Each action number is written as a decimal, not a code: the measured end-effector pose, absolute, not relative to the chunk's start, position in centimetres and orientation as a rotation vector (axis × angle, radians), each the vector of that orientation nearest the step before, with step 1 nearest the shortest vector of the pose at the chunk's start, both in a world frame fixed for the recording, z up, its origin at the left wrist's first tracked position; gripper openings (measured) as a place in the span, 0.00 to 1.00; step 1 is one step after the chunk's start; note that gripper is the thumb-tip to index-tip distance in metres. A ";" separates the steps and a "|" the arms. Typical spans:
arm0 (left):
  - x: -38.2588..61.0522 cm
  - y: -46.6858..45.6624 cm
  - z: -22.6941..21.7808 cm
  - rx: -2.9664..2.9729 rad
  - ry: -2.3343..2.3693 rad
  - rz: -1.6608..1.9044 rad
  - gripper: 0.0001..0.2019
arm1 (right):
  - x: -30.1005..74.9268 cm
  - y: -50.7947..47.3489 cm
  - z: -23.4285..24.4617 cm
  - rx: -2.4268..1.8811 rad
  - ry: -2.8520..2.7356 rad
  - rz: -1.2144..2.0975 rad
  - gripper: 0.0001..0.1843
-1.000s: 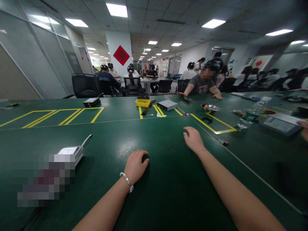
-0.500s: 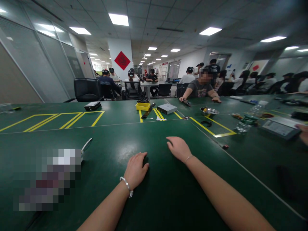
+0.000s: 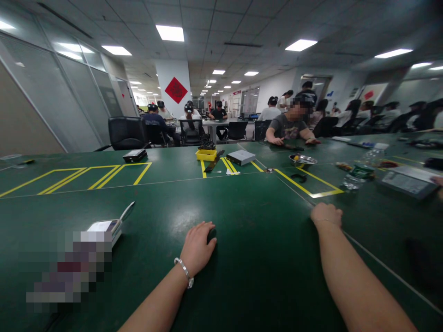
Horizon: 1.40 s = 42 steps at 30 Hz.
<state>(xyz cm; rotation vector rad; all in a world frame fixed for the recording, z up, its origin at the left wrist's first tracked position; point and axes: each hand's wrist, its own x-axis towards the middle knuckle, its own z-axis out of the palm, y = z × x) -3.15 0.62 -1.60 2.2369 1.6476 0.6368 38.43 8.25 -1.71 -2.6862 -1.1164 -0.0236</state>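
My left hand [image 3: 197,246], a bracelet on its wrist, lies palm down on the green table [image 3: 249,221], fingers loosely stretched. A small dark patch shows at its fingertips; I cannot tell whether it is an object or shadow. My right hand [image 3: 327,215] is out to the right at the seam between two tabletops. Its fingers are curled down against the surface, covering the spot where a small dark-red thing lay; what they hold is hidden.
A white device [image 3: 104,227] lies at my left beside a blurred patch. Further off are a yellow tray [image 3: 205,154], a grey box [image 3: 241,157], a metal bowl [image 3: 302,160] and a plastic bottle [image 3: 356,174]. A seated person [image 3: 289,125] works across the table.
My right hand swung from the table's middle to the right, onto the small dark-red thing at the seam, and curled its fingers. My left hand stayed put.
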 end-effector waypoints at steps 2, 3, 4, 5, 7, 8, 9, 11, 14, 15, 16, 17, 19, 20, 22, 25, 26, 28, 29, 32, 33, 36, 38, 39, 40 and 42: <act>-3.2 0.6 -1.6 2.235 1.651 0.641 0.18 | 38.5 8.3 -1.6 -2.700 -1.122 -0.044 0.21; -3.2 0.6 -1.6 2.230 1.654 0.644 0.19 | 38.6 8.3 -1.6 -2.703 -1.128 -0.048 0.21; -3.2 0.6 -1.6 2.223 1.657 0.648 0.19 | 38.6 8.2 -1.5 -2.697 -1.140 -0.050 0.20; -3.2 0.6 -1.6 2.216 1.659 0.653 0.19 | 38.7 8.2 -1.5 -2.683 -1.149 -0.055 0.20; -3.2 0.6 -1.6 2.204 1.657 0.658 0.20 | 38.8 8.0 -1.5 -2.630 -1.153 -0.072 0.20; -3.2 0.5 -1.6 2.199 1.657 0.658 0.20 | 38.9 8.0 -1.5 -2.602 -1.149 -0.078 0.21; -3.3 0.5 -1.6 2.194 1.659 0.658 0.20 | 39.0 7.9 -1.5 -2.577 -1.143 -0.080 0.21; -3.3 0.6 -1.6 2.191 1.662 0.655 0.19 | 38.9 7.8 -1.4 -2.560 -1.136 -0.066 0.22; -3.2 0.6 -1.6 2.196 1.659 0.658 0.19 | 38.2 7.9 -1.0 -2.567 -1.178 -0.070 0.22; -3.2 0.6 -1.6 2.194 1.659 0.660 0.19 | 37.8 8.0 -0.8 -2.566 -1.201 -0.083 0.21; -3.2 0.5 -1.6 2.191 1.661 0.659 0.18 | 37.4 8.1 -0.7 -2.559 -1.231 -0.102 0.21; -3.2 0.5 -1.6 2.187 1.661 0.656 0.18 | 36.9 8.3 -0.5 -2.545 -1.265 -0.124 0.21; -3.2 0.5 -1.5 2.179 1.655 0.651 0.18 | 35.8 8.6 -0.3 -2.507 -1.328 -0.156 0.20; -3.2 0.5 -1.5 2.177 1.652 0.652 0.18 | 35.3 8.8 -0.2 -2.484 -1.355 -0.173 0.20; -3.2 0.5 -1.5 2.178 1.647 0.657 0.18 | 34.4 8.9 0.0 -2.438 -1.404 -0.199 0.18; -3.3 0.6 -1.5 2.176 1.642 0.670 0.17 | 33.6 8.6 0.4 -2.355 -1.484 -0.221 0.17; -3.2 0.6 -1.5 2.174 1.633 0.678 0.17 | 33.3 8.5 0.6 -2.310 -1.534 -0.225 0.18; -3.2 0.6 -1.4 2.161 1.615 0.707 0.15 | 32.3 8.3 1.1 -2.189 -1.669 -0.229 0.18; -3.2 0.6 -1.4 2.144 1.608 0.727 0.15 | 31.5 8.2 1.4 -2.119 -1.749 -0.223 0.18; -3.0 0.5 -1.3 2.031 1.605 0.770 0.15 | 27.4 8.0 2.0 -1.900 -2.007 -0.159 0.16; -2.9 0.4 -1.2 1.982 1.589 0.778 0.16 | 25.5 7.8 2.0 -1.810 -2.107 -0.127 0.15; -2.7 0.3 -1.2 1.848 1.473 0.831 0.19 | 19.2 6.4 1.7 -1.425 -2.438 -0.055 0.12; -2.6 0.3 -1.3 1.799 1.394 0.880 0.19 | 15.5 4.9 1.2 -1.146 -2.604 -0.052 0.12; -2.6 0.3 -1.4 1.792 1.375 0.897 0.17 | 14.1 4.2 1.0 -1.057 -2.644 -0.061 0.12; -2.6 0.4 -1.5 1.795 1.367 0.903 0.16 | 13.1 3.5 0.7 -1.013 -2.659 -0.071 0.11; -2.6 0.6 -1.5 1.801 1.362 0.903 0.13 | 12.1 2.6 0.4 -0.994 -2.660 -0.079 0.12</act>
